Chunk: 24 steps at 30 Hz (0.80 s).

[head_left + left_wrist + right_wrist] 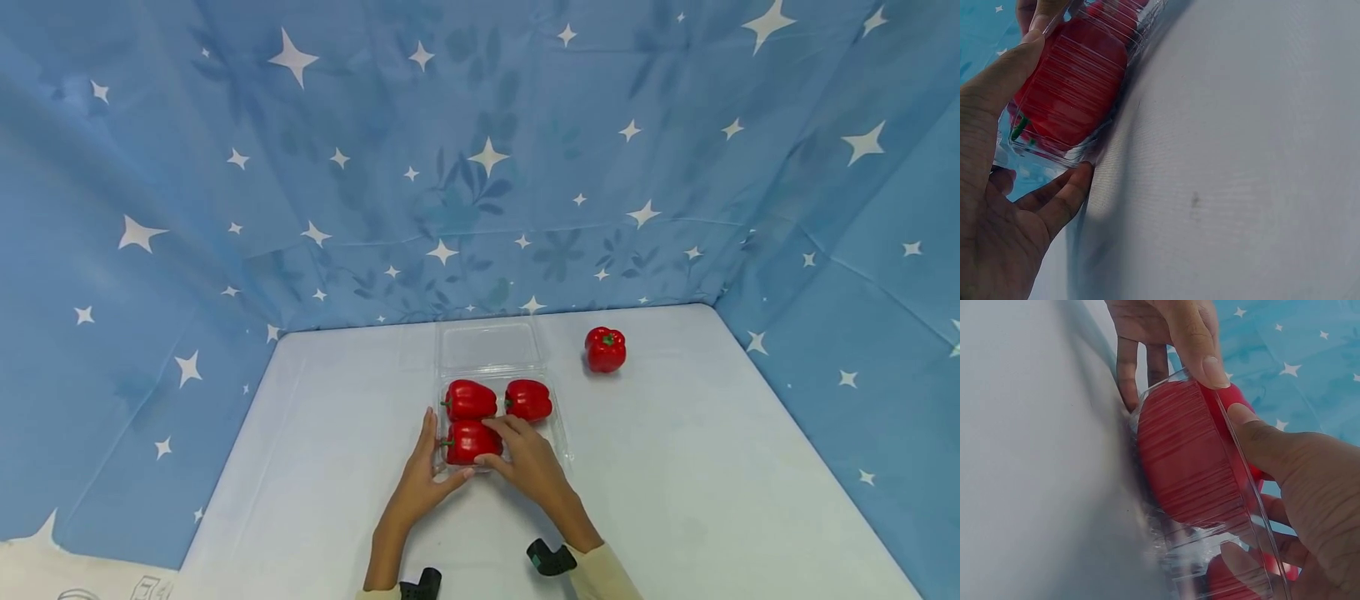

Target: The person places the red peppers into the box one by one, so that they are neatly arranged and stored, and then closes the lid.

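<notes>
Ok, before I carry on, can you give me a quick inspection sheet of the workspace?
Surface: white table; a small dark mark shows in the left wrist view.
Job's things: clear container, lid open towards the back; inside, back-left pepper, back-right pepper and front-left pepper; outside pepper on the table, back right. All red.
Clutter: nothing seen.
Left grip: bare hand, touching the container's front-left corner.
Right grip: bare hand, thumb and fingers on the front-left pepper.
Cables: nothing seen.
Surroundings: blue curtain with white stars; pale printed cloth, lower left.
</notes>
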### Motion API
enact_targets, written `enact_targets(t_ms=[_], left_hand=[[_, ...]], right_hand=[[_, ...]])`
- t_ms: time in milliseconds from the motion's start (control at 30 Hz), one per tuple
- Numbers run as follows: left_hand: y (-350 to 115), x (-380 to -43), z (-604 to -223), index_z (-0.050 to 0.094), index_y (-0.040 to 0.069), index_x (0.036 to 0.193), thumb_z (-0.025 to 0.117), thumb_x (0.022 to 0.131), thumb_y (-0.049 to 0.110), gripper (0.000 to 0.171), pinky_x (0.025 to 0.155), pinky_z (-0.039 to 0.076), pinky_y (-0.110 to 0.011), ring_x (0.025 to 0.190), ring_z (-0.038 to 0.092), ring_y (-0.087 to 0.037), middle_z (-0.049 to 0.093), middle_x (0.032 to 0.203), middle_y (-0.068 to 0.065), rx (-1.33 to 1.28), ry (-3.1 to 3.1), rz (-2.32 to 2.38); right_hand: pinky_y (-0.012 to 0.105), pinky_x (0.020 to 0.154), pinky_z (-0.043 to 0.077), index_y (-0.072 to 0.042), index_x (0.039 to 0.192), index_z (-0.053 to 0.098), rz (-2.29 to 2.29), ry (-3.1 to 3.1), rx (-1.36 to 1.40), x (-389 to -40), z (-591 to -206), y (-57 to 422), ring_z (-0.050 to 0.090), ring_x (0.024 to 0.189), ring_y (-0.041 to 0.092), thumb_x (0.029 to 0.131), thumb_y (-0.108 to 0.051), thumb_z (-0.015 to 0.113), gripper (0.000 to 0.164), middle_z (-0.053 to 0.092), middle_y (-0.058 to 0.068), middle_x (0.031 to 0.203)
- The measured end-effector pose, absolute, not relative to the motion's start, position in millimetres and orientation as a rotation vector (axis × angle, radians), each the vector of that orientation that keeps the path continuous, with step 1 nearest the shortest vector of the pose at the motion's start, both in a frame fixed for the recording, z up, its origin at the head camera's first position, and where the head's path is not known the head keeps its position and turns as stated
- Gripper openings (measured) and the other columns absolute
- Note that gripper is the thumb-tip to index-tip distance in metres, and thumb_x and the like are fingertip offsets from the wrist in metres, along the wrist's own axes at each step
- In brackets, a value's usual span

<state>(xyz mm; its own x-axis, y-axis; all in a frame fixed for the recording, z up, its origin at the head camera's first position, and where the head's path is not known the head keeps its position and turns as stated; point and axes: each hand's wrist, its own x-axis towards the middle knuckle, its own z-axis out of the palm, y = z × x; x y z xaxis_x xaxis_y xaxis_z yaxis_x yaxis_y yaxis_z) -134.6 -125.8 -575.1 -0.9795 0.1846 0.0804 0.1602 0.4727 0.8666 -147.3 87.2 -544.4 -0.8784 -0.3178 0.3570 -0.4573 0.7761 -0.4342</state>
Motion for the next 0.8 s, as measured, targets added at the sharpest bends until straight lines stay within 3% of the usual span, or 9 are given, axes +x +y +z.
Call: enact_targets(t_ms=[300,800], left_hand=[[-130,-137,-575,0.009,0.013,0.158,0.077,0.079,0.048,0.110,0.097,0.050,-0.056,0.145,0.028,-0.041,0.008,0.165,-0.008,0.343,2.684,1.591],[-127,-138,-577,0.011,0.012,0.158,0.078,0.079,0.045,0.108,0.092,0.053,-0.055,0.142,0.035,-0.043,0.011,0.165,-0.008,0.333,2.668,1.616]], right_hand=[[0.036,0.092,0.057,-0.014,0.129,0.063,0.754,-2.727,0.601,-149,-541,85,0.065,0.108,0.019,0.078,-0.039,0.081,0.060,0.066,0.004,0.119],[0.041,0.088,0.058,-0.013,0.122,0.066,0.874,-2.675,0.412,-150,-521,109,0.066,0.109,0.023,0.075,-0.026,0.085,0.052,0.066,0.006,0.118]])
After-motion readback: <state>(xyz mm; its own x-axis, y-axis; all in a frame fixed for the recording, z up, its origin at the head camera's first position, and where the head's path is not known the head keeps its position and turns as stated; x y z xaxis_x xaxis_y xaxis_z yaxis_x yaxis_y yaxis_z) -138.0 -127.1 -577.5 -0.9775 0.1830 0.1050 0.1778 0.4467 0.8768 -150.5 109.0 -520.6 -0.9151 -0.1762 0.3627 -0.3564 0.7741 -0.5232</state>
